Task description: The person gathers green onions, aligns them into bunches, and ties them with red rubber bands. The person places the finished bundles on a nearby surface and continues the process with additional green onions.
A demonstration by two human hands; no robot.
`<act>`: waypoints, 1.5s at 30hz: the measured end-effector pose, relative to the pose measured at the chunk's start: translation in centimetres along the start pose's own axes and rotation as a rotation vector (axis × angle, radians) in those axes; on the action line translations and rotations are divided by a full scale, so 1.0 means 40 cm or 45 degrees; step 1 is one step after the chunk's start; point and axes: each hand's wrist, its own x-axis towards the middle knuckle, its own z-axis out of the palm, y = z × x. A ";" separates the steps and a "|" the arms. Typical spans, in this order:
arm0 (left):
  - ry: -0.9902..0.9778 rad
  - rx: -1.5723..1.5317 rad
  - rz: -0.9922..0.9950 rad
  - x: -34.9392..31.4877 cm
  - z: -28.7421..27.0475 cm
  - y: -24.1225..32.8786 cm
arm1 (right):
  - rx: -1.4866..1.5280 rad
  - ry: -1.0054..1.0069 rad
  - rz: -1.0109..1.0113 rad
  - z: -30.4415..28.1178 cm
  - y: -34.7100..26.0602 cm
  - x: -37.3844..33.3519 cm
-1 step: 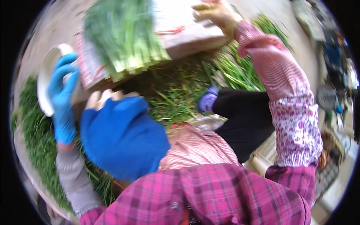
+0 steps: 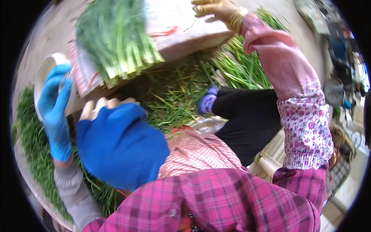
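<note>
My left hand [image 2: 55, 98], in a blue glove, is at the mouth of a white bucket [image 2: 39, 73]. Its thumb and fingers close together around something small that I cannot make out. Just right of the bucket, a bunch of long green leafy stalks [image 2: 116, 42] with pale cut ends lies on a white-topped block [image 2: 181, 40]. A red tie [image 2: 164, 32] rests on that top, beside the bunch. Above the block's far right part is my right hand [image 2: 216, 9] in a yellowish glove, fingers apart and partly cut off by the upper edge. No held thing shows in it.
Loose green stalks [image 2: 243, 69] lie right of the block, and more greens [image 2: 33, 154] spread along the left. Trimmings [image 2: 174, 100] litter the ground before the block. Blue cloth [image 2: 123, 143] covers my left knee; my purple shoe [image 2: 208, 99] stands amid the trimmings.
The whole view has shifted, so the bunch and block sit farther left. My left hand has moved slightly left over the bucket. The right hand stays above the block, fingers apart.
</note>
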 end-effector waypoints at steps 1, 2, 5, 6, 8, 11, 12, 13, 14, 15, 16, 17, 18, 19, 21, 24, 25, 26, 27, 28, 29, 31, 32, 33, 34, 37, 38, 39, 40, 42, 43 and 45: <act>-0.119 0.018 0.047 -0.002 0.016 0.036 | 0.007 0.020 0.004 -0.023 -0.029 -0.007; -0.457 -0.061 -0.046 0.008 0.084 0.076 | 0.156 -0.114 -0.073 -0.073 0.011 -0.020; -1.558 0.721 -0.133 0.035 0.234 0.094 | 0.379 -0.468 -0.226 -0.291 0.211 -0.137; -1.694 0.904 0.232 0.036 0.254 0.047 | 0.348 -0.277 0.105 -0.302 0.302 -0.164; -1.609 0.699 0.379 0.033 0.294 -0.015 | -0.804 -0.010 0.235 -0.236 0.489 -0.148; -1.264 0.368 -0.201 0.037 0.374 0.001 | -0.399 0.180 0.147 -0.163 0.812 -0.195; -1.251 0.337 -0.306 0.029 0.394 -0.018 | -0.695 0.299 0.084 -0.106 0.792 -0.207; -1.273 0.289 -0.471 0.022 0.422 -0.034 | -0.797 0.366 0.029 -0.068 0.838 -0.192; -1.307 0.230 -0.619 0.021 0.461 -0.056 | -1.040 0.411 0.056 -0.046 0.843 -0.189; -1.340 0.173 -0.767 0.024 0.501 -0.075 | -1.282 0.454 0.087 -0.034 0.852 -0.190; -1.308 0.073 -0.808 0.027 0.550 -0.082 | -1.288 0.458 0.107 -0.030 0.868 -0.186; -1.264 -0.053 -0.784 0.018 0.596 -0.116 | -1.282 0.438 0.078 -0.038 0.886 -0.179; -1.239 -0.147 -0.799 0.024 0.641 -0.143 | -1.276 0.419 0.051 -0.046 0.906 -0.174; -1.212 -0.248 -0.817 0.027 0.690 -0.170 | -1.275 0.395 0.026 -0.053 0.927 -0.173; -1.028 -0.338 -0.982 0.027 0.795 -0.202 | -1.057 0.429 0.119 -0.073 0.899 -0.185; -0.709 -0.317 -0.718 -0.017 0.985 -0.246 | -0.234 0.599 -0.042 -0.025 0.885 -0.215; -0.796 -0.299 -0.830 -0.011 1.035 -0.228 | 0.121 0.659 -0.235 0.019 0.906 -0.213; -0.695 -0.448 -0.699 -0.021 1.090 -0.244 | 0.179 0.536 -0.242 0.052 0.878 -0.212; -0.659 -0.767 -0.793 -0.034 1.121 -0.260 | 0.237 0.409 -0.251 0.070 0.849 -0.209; -0.592 -0.893 -0.959 -0.032 1.139 -0.267 | 0.460 0.151 -0.030 0.059 0.822 -0.201; -0.525 -1.015 -1.125 -0.028 1.150 -0.270 | 0.596 -0.012 0.041 0.031 0.826 -0.185; -0.378 -0.994 -1.123 -0.026 1.165 -0.296 | 0.459 0.218 0.063 -0.049 0.859 -0.136; -0.306 -0.960 -1.060 -0.028 1.163 -0.313 | -0.041 0.462 -0.050 -0.093 0.892 -0.108; -0.256 -1.005 -1.035 -0.033 1.158 -0.336 | -0.541 0.695 -0.165 -0.126 0.921 -0.081; -0.229 -1.127 -1.095 -0.031 1.152 -0.337 | -0.661 0.616 -0.060 -0.144 0.920 -0.065; -0.153 -1.232 -1.184 -0.034 1.137 -0.334 | -0.856 0.178 0.315 -0.148 0.913 -0.032; -0.127 -1.224 -1.199 -0.036 1.134 -0.335 | -0.866 0.107 0.409 -0.148 0.910 -0.015; -0.137 -1.249 -1.195 -0.034 1.132 -0.342 | -0.875 0.037 0.503 -0.154 0.906 -0.003; -0.142 -1.274 -1.189 -0.029 1.127 -0.348 | -0.876 -0.046 0.513 -0.159 0.897 0.004; -0.137 -1.316 -1.226 -0.026 1.123 -0.351 | -0.880 -0.200 0.495 -0.168 0.897 0.016; -0.166 -1.252 -1.212 -0.021 1.121 -0.348 | -0.862 -0.232 0.502 -0.173 0.900 0.017; -0.232 -1.125 -1.178 -0.013 1.118 -0.343 | -0.824 -0.288 0.518 -0.189 0.905 0.010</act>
